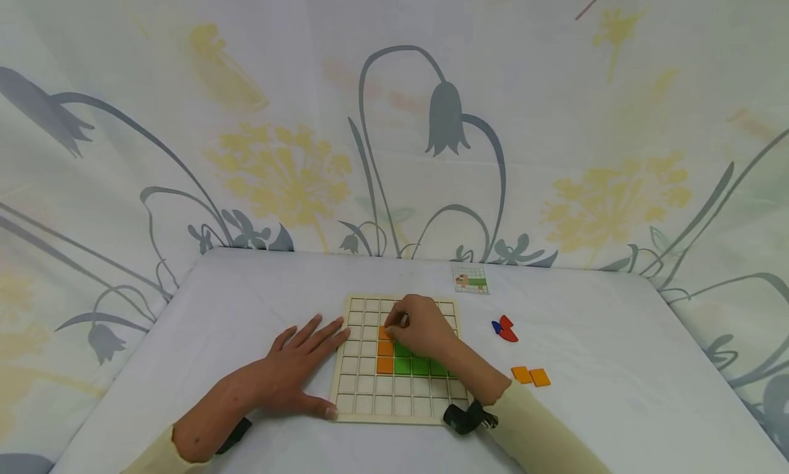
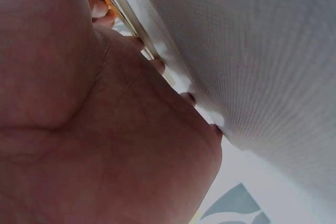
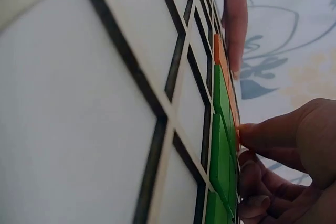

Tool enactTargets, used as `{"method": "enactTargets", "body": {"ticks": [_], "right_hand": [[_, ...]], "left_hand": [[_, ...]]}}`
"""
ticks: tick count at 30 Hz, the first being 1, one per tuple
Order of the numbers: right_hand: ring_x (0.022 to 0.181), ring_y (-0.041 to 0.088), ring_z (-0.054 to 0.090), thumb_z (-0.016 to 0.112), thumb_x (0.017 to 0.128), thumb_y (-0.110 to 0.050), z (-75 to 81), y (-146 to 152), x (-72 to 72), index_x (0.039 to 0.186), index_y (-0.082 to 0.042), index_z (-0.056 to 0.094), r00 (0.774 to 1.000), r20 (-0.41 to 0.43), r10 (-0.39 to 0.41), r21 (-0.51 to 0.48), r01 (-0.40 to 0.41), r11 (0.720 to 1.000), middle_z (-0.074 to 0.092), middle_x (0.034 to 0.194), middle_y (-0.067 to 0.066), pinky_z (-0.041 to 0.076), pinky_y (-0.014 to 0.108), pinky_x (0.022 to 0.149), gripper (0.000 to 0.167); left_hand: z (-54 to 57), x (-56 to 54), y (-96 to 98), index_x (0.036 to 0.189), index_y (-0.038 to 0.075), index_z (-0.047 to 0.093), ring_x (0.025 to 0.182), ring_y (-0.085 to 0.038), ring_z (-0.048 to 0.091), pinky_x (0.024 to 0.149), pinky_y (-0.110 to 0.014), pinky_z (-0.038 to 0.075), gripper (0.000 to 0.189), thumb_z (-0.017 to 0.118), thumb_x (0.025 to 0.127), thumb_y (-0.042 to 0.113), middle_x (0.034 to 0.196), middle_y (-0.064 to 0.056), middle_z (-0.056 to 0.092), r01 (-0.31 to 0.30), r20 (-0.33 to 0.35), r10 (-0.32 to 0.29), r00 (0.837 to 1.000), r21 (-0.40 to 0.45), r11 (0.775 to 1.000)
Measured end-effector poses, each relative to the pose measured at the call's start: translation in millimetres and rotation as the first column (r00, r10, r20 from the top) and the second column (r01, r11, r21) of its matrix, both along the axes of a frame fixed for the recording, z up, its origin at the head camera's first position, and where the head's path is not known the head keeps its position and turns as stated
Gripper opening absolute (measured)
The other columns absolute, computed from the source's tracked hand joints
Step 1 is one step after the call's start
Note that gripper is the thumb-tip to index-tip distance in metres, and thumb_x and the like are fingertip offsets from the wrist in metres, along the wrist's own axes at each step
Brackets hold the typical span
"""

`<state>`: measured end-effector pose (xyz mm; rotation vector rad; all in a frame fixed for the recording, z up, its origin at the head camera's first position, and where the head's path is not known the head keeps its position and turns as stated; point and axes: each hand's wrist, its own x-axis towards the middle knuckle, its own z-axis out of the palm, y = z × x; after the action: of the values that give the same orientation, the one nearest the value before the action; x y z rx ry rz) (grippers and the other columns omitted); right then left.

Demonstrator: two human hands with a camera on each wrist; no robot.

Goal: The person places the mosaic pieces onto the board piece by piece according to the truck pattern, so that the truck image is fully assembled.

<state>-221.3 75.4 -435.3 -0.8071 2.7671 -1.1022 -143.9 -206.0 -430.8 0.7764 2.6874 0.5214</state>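
Observation:
A pale wooden grid board (image 1: pixel 364 407) lies on the white table. My left hand (image 1: pixel 296 364) is spread flat beside it, fingertips and thumb along its left edge. Over the upper middle of the board, my right hand (image 1: pixel 422 327) pinches an orange square tile (image 1: pixel 383 333) between thumb and fingers, at the top of a short orange column. Lower in that column sit more orange tiles (image 1: pixel 385 357). Green tiles (image 1: pixel 420 366) fill cells to their right, partly hidden by the right hand and forearm. The right wrist view shows the fingertips right at the orange tile, past the raised green tiles (image 3: pixel 221 166).
Two loose orange tiles (image 1: pixel 539 377) lie right of the board. Above them are red pieces (image 1: pixel 508 335) and a blue piece (image 1: pixel 496 327). A small pattern card (image 1: pixel 471 280) lies behind the board, near the flower-printed backdrop (image 1: pixel 524 186).

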Motion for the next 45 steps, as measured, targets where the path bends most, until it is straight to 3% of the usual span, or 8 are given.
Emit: {"method": "enactTargets", "body": {"ticks": [7,14,30,36,42,45], "right_hand": [[0.073,0.008,0.057,0.076,0.097,-0.006,1.2,9,6.4,0.094,-0.011,0.081,1.0,-0.028,0.013,0.007,-0.013,1.0,0.07,0.093,-0.003,0.051,0.027,0.068,0.008],[0.072,0.009,0.054,0.075,0.096,-0.004,8.3,37,19.6,0.093,-0.013,0.077,0.998,-0.06,-0.027,0.026,0.028,0.999,0.066,0.091,-0.006,0.05,0.026,0.065,0.01],[0.075,0.006,0.054,0.079,0.092,-0.003,9.9,153,42.2,0.094,-0.018,0.076,0.992,-0.087,-0.093,0.085,0.1,0.991,0.063,0.088,-0.011,0.048,0.024,0.064,0.015],[0.075,0.005,0.056,0.084,0.09,-0.006,4.5,191,46.0,0.095,-0.023,0.076,0.995,-0.092,-0.044,0.083,0.052,0.995,0.064,0.091,-0.014,0.049,0.024,0.064,0.019],[0.079,0.007,0.056,0.09,0.087,-0.022,8.0,216,44.2,0.099,-0.026,0.074,0.997,0.005,0.072,0.135,-0.072,0.988,0.066,0.098,-0.012,0.049,0.024,0.069,0.021],[0.081,0.007,0.056,0.091,0.086,-0.023,8.0,217,43.1,0.098,-0.026,0.071,0.996,0.036,0.084,0.15,-0.089,0.985,0.066,0.097,-0.012,0.049,0.024,0.07,0.023]], "left_hand": [[-1.6,0.1,-0.9,0.172,0.022,0.019,0.164,-0.039,0.002,0.124,-0.071,0.009,0.12,0.071,0.081,0.081,0.179,0.0,0.01,0.006,-0.004,-0.006,1.0,0.004,1.0],[-1.4,0.2,-0.4,0.172,0.023,0.019,0.164,-0.039,0.001,0.123,-0.071,0.009,0.121,0.072,0.08,0.081,0.179,0.0,0.01,0.008,0.004,-0.008,1.0,0.009,1.0],[1.8,-0.4,0.2,0.172,0.021,0.02,0.164,-0.04,0.001,0.124,-0.071,0.01,0.119,0.073,0.082,0.078,0.179,-0.002,0.01,0.012,0.001,-0.012,1.0,0.006,1.0],[3.1,-0.1,-0.3,0.172,0.021,0.02,0.164,-0.04,0.001,0.124,-0.071,0.009,0.119,0.074,0.082,0.077,0.179,-0.002,0.01,0.009,0.007,-0.009,1.0,0.005,1.0],[2.2,0.6,0.0,0.171,0.02,0.02,0.164,-0.04,0.001,0.123,-0.072,0.01,0.118,0.075,0.083,0.076,0.179,-0.003,0.01,0.009,0.01,-0.009,1.0,0.007,1.0],[3.2,1.1,0.1,0.171,0.02,0.021,0.164,-0.04,0.001,0.124,-0.071,0.01,0.118,0.075,0.083,0.075,0.179,-0.003,0.01,0.009,0.009,-0.009,1.0,0.009,1.0]]}}
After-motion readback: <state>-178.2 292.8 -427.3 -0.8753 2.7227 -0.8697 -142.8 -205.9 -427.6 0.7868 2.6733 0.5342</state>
